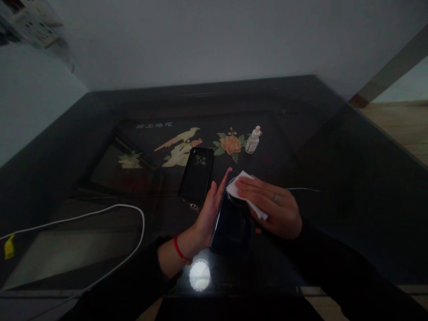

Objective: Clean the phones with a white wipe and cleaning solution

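Observation:
A dark blue smartphone (pixel 230 229) lies tilted in my left hand (pixel 207 218), back side up, with the fingers wrapped around its edges. My right hand (pixel 276 205) presses a folded white tissue (pixel 243 182) onto the phone's round camera area near the top. The tissue partly covers that area, and its lower corner sticks out under the fingers. Just beyond my left hand, a black phone case (pixel 197 174) rests on the table, a small chain (pixel 193 206) at its lower end. Farther back on the right stands a small clear dropper bottle (pixel 253 141) with a white top.
The glossy dark table (pixel 281 98) bears a bird-and-flower picture (pixel 180 149) and reflects a bright lamp spot. A white cable (pixel 117 206) curves across the left side, a yellow tag (pixel 9 247) by it. A thin pale strand (pixel 304 189) lies right of my right hand. A wall (pixel 207 40) rises behind.

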The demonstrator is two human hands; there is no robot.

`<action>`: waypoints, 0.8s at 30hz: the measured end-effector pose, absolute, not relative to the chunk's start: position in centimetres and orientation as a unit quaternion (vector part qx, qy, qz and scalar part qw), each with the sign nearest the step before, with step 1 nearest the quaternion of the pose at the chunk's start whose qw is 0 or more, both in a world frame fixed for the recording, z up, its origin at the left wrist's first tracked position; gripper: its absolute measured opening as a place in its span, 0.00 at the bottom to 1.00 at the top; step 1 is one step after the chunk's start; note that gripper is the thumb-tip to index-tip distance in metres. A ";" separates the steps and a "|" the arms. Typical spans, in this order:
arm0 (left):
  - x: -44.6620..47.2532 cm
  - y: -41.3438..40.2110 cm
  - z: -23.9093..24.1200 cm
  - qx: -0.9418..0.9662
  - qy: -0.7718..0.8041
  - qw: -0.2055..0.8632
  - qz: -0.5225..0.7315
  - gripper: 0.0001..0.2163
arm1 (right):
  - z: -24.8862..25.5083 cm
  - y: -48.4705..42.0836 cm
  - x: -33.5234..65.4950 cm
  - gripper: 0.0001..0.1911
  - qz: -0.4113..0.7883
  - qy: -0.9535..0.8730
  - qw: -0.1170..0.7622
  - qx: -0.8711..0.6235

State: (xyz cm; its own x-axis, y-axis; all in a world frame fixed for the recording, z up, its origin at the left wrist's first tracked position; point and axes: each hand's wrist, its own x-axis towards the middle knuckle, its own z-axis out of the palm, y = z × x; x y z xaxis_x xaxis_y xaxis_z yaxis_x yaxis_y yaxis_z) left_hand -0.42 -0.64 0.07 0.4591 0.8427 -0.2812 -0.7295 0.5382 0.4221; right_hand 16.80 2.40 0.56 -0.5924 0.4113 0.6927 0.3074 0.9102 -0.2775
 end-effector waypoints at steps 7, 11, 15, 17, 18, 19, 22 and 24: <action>-0.5 -0.6 0.0 0.143 0.228 0.848 0.457 0.24 | 0.2 2.8 16.8 0.19 0.061 -0.874 0.414 -0.246; -0.4 -0.6 -0.1 0.142 0.253 0.820 0.493 0.27 | 0.3 2.7 16.7 0.19 0.064 -0.903 0.390 -0.170; -0.7 -0.2 -0.2 0.136 0.290 0.810 0.492 0.26 | 0.2 2.6 17.2 0.19 0.048 -0.891 0.406 -0.199; -0.9 0.0 -0.2 0.138 0.304 0.797 0.503 0.27 | 0.2 2.6 17.5 0.18 0.044 -0.905 0.390 -0.166; -1.0 0.1 -0.2 0.139 0.307 0.791 0.511 0.27 | 0.2 2.6 17.7 0.17 0.046 -0.912 0.380 -0.148; -1.0 0.1 -0.2 0.140 0.307 0.790 0.513 0.27 | 0.3 2.6 17.8 0.17 0.047 -0.913 0.378 -0.146; -1.1 0.1 -0.2 0.136 0.296 0.805 0.496 0.27 | 0.5 2.7 18.1 0.16 0.032 -0.890 0.409 -0.197; -1.1 0.1 -0.3 0.131 0.292 0.807 0.497 0.27 | 0.7 2.6 18.1 0.16 0.021 -0.898 0.405 -0.171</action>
State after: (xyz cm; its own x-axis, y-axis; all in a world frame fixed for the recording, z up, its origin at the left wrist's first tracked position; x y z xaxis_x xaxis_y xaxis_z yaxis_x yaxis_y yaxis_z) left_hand -1.07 0.08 -0.29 0.3364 0.8781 -0.3402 -0.7253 0.4720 0.5011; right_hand 18.08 2.62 0.66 -0.6136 0.3249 0.7196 0.2903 0.9404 -0.1770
